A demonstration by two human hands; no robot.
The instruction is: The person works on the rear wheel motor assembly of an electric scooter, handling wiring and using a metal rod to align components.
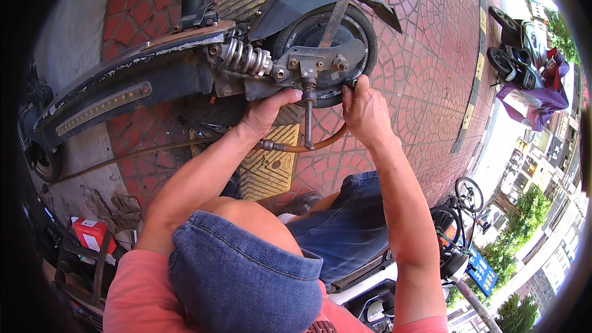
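An electric scooter (pixel 111 95) lies across the upper left, its fendered wheel (pixel 333 32) in front of me. My right hand (pixel 365 108) pinches a dark fitting (pixel 350 82) against the wheel's near right rim; an orange-brown hose (pixel 333 139) curves away below that hand. My left hand (pixel 266 111) reaches to the wheel's near left side, thumb along the edge and other fingers hidden beneath; it seems to grip the wheel. Between my hands a socket wrench (pixel 308 108) sits at the axle plate (pixel 317 58), its shaft pointing toward me. The hose's metal coupling (pixel 271 145) hangs below my left wrist.
A coil spring (pixel 246 58) and dark fender (pixel 308 9) adjoin the wheel. The hose runs left over red paving (pixel 425 68) and yellow tactile tiles (pixel 268 169). A red box (pixel 92 234) stands lower left. Parked two-wheelers (pixel 515 55) and a bicycle (pixel 459 216) are at right.
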